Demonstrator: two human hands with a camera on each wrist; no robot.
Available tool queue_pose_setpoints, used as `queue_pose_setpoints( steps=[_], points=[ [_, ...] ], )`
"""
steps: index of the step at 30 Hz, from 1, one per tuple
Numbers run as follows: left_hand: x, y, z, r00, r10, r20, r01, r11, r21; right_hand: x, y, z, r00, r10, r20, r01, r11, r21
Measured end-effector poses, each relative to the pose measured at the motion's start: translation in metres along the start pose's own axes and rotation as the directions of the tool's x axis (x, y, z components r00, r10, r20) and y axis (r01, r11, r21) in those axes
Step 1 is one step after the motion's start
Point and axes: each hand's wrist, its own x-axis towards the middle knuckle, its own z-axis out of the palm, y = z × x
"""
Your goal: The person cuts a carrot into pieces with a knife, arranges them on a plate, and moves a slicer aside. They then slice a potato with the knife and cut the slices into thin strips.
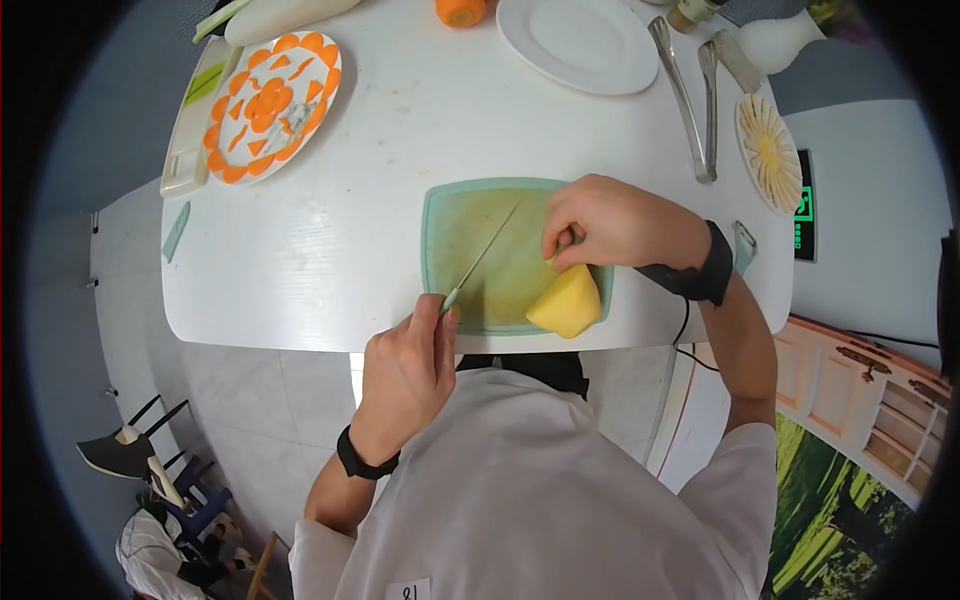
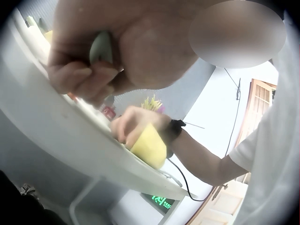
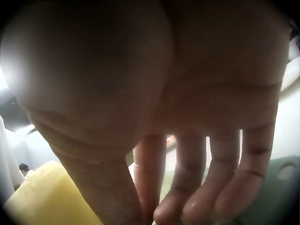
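My left hand (image 1: 408, 362) grips the pale green handle of a kitchen knife (image 1: 484, 252). Its thin blade slants up and away over the green cutting board (image 1: 432, 225). On the board's near right corner stands a smooth yellow chunk (image 1: 566, 303), peeled-looking with flat cut faces. Just beyond that chunk, my right hand (image 1: 625, 222) bends over the board, thumb and fingertips close together. A tiny yellow bit shows at those fingertips; I cannot tell whether they pinch it. In the right wrist view the curled fingers (image 3: 187, 187) hang beside the yellow chunk (image 3: 51, 199).
A plate of orange slices (image 1: 240, 150) stands far left, near a white tray (image 1: 185, 170). A white plate (image 1: 580, 45), an orange carrot piece (image 1: 460, 10) and metal tongs (image 1: 690, 105) lie at the back. Right are a plate of pale strips (image 1: 768, 150) and a peeler (image 1: 744, 245).
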Motion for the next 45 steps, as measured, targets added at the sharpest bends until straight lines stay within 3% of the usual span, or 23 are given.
queue_pose_setpoints(
  steps=[1, 5, 8, 11, 13, 16, 17, 20, 23, 24, 27, 28, 30, 32, 34, 38, 41, 45],
  points=[
    [0.000, 0.000, -0.001, 1.000, -0.005, 0.003, 0.005, 1.000, -0.003, 0.002, 0.001, 0.000, 0.998, -0.004, 0.061, 0.003, 1.000, 0.018],
    [0.000, -0.001, -0.002, 0.999, -0.011, 0.037, 0.009, 1.000, 0.028, -0.005, 0.003, -0.001, 0.997, 0.044, 0.060, -0.048, 0.996, 0.074],
    [0.002, 0.000, -0.002, 0.999, -0.014, 0.048, 0.012, 0.999, 0.048, -0.033, 0.013, -0.006, 0.984, 0.115, -0.135, -0.098, 0.987, 0.127],
    [0.003, 0.001, -0.003, 0.999, 0.012, 0.037, -0.013, 0.999, 0.031, -0.102, 0.012, -0.004, 0.883, 0.263, -0.390, -0.205, 0.961, 0.185],
    [0.004, 0.003, -0.004, 0.998, 0.007, 0.061, -0.009, 0.999, 0.032, -0.168, -0.008, 0.012, 0.717, 0.520, -0.464, -0.431, 0.854, 0.292],
    [0.008, 0.004, -0.004, 0.996, 0.019, 0.092, -0.023, 0.999, 0.043, -0.269, 0.004, 0.061, 0.500, 0.744, -0.444, -0.437, 0.659, 0.612],
    [0.009, 0.005, -0.003, 0.995, 0.024, 0.099, -0.029, 0.998, 0.049, -0.297, 0.015, 0.082, 0.399, 0.836, -0.377, -0.463, 0.539, 0.704],
    [0.010, 0.006, -0.003, 0.992, 0.033, 0.121, -0.041, 0.997, 0.066, -0.332, 0.046, 0.145, 0.068, 0.899, -0.432, -0.419, 0.419, 0.805],
    [0.012, 0.010, -0.004, 0.993, 0.064, 0.103, -0.074, 0.993, 0.092, -0.330, 0.028, 0.154, -0.038, 0.825, -0.564, -0.803, 0.310, 0.508],
    [0.011, 0.012, -0.005, 0.992, 0.057, 0.109, -0.067, 0.994, 0.092, -0.322, 0.016, 0.150, -0.007, 0.840, -0.543, -0.702, 0.383, 0.601],
    [0.012, 0.013, -0.006, 0.991, 0.062, 0.119, -0.072, 0.994, 0.087, -0.256, -0.022, 0.132, 0.180, 0.713, -0.678, -0.560, 0.641, 0.525],
    [0.012, 0.012, -0.003, 0.991, 0.071, 0.111, -0.080, 0.994, 0.078, -0.224, -0.029, 0.128, 0.277, 0.611, -0.742, -0.490, 0.754, 0.438],
    [0.012, 0.008, 0.003, 0.991, 0.106, 0.080, -0.113, 0.990, 0.085, -0.159, -0.046, 0.124, 0.403, 0.425, -0.810, -0.351, 0.890, 0.293],
    [0.015, 0.004, 0.007, 0.987, 0.156, 0.038, -0.160, 0.980, 0.122, -0.111, -0.062, 0.126, 0.457, 0.299, -0.838, -0.288, 0.941, 0.179],
    [0.019, 0.005, 0.008, 0.984, 0.180, 0.005, -0.179, 0.974, 0.136, -0.081, -0.067, 0.128, 0.489, 0.224, -0.843, -0.279, 0.956, 0.092],
    [0.022, 0.000, 0.008, 0.979, 0.202, 0.003, -0.199, 0.960, 0.195, -0.050, -0.061, 0.142, 0.500, 0.230, -0.835, -0.321, 0.945, 0.068],
    [0.022, 0.000, 0.008, 0.984, 0.178, 0.001, -0.176, 0.971, 0.165, -0.046, -0.055, 0.142, 0.506, 0.172, -0.845, -0.244, 0.968, 0.051],
    [0.022, -0.003, 0.011, 0.984, 0.174, -0.034, -0.170, 0.982, 0.082, -0.048, -0.051, 0.135, 0.468, 0.198, -0.861, -0.141, 0.979, 0.148]
  ],
)
